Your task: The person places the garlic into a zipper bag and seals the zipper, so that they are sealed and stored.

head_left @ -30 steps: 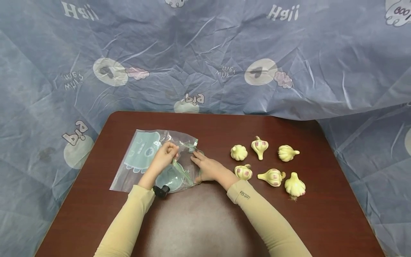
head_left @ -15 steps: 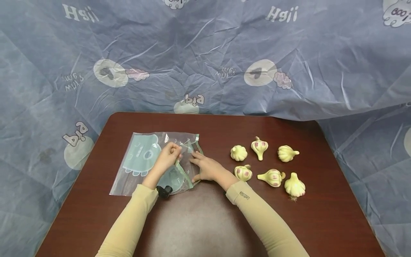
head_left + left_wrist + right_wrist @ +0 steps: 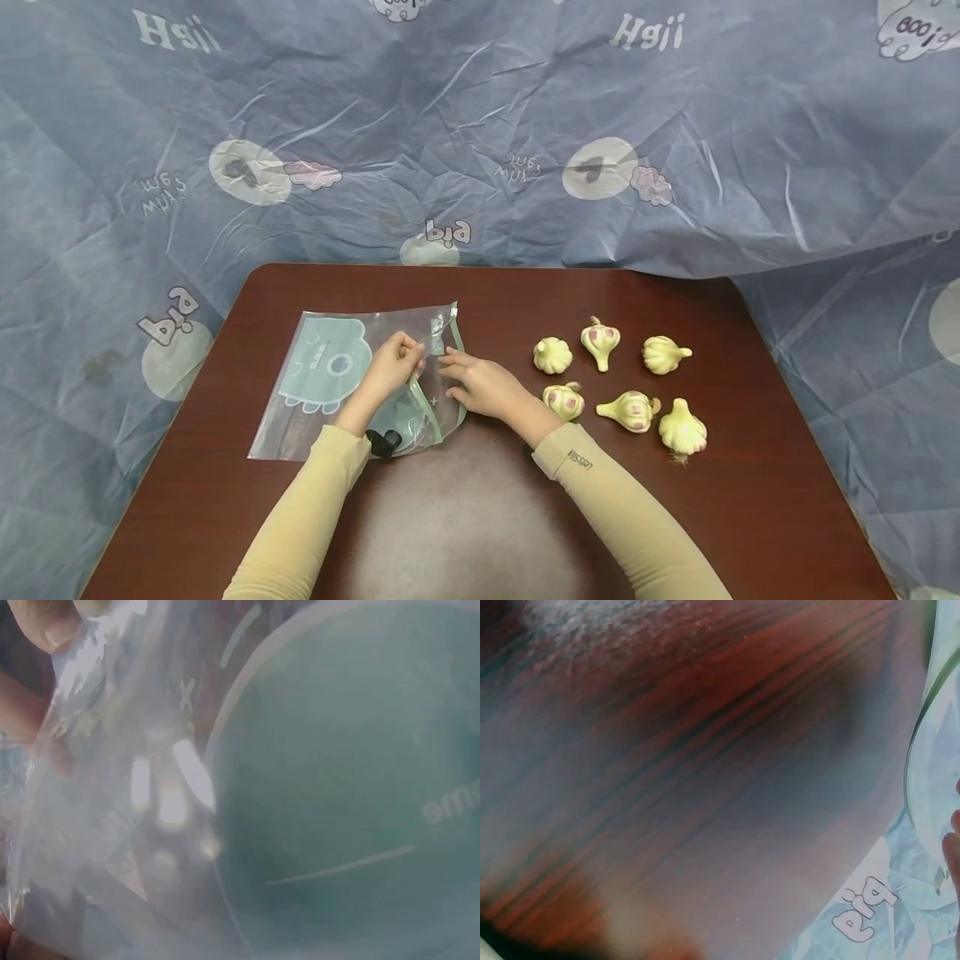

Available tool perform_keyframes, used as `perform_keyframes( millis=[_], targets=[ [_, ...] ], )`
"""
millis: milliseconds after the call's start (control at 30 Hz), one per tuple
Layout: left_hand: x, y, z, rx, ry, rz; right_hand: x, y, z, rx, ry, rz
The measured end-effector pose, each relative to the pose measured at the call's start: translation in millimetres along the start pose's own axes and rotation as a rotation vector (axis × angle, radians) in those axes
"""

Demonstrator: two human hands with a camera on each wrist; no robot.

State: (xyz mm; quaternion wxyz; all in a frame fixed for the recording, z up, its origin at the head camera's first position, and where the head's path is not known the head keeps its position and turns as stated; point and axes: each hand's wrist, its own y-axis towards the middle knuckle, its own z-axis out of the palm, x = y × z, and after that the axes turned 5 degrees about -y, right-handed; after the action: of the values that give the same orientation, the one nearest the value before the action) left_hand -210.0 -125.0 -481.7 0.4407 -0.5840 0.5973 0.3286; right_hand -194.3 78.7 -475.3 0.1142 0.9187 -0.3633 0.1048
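A clear zip bag point(image 3: 273, 429) with a blue cartoon print lies on the table, its green-edged mouth facing right. My left hand point(image 3: 392, 364) pinches the upper edge of that mouth and holds it folded back to the left. My right hand point(image 3: 489, 388) reaches in at the mouth, fingers extended over the lower layer. In the left wrist view, the bag film point(image 3: 315, 772) fills most of the picture, with fingers point(image 3: 22, 709) behind it at the left. The right wrist view catches the bag's curved edge point(image 3: 909, 769) and some fingertips point(image 3: 952, 847) at its right border.
Several garlic bulbs point(image 3: 552, 356) sit in two loose rows right of the bag, the nearest one point(image 3: 564, 402) close to my right wrist. A black wrist camera point(image 3: 385, 442) overlaps the bag's near side. A blue printed cloth point(image 3: 480, 125) hangs behind the brown table point(image 3: 495, 500).
The bag's mouth has spread wider, and its far right corner has straightened upward. My right fingers have shifted slightly away from me. The left hand keeps its pinch, and the garlic stays put.
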Motion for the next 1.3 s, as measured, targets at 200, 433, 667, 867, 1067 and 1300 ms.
perform_keyframes(
  millis=[200,433,667,867,1067,1300],
  targets=[
    [0.1,3.2,-2.1,-0.005,-0.02,0.002,2,-6,-12,-0.069,-0.018,0.002],
    [-1.0,3.2,-5.0,-0.014,-0.038,0.004,-6,-32,-42,-0.185,0.019,0.12],
    [2.6,1.2,-5.5,-0.008,-0.034,-0.003,-31,-78,-60,-0.332,0.044,0.221],
    [3.4,1.3,-3.0,-0.01,-0.05,0.018,-52,-126,-73,-0.457,-0.014,0.333],
    [3.1,2.5,-0.9,-0.017,-0.078,0.022,-67,-178,-87,-0.526,-0.05,0.486],
    [3.2,1.7,-0.9,-0.025,-0.093,0.009,-77,-230,-98,-0.556,-0.067,0.684]
  ],
)
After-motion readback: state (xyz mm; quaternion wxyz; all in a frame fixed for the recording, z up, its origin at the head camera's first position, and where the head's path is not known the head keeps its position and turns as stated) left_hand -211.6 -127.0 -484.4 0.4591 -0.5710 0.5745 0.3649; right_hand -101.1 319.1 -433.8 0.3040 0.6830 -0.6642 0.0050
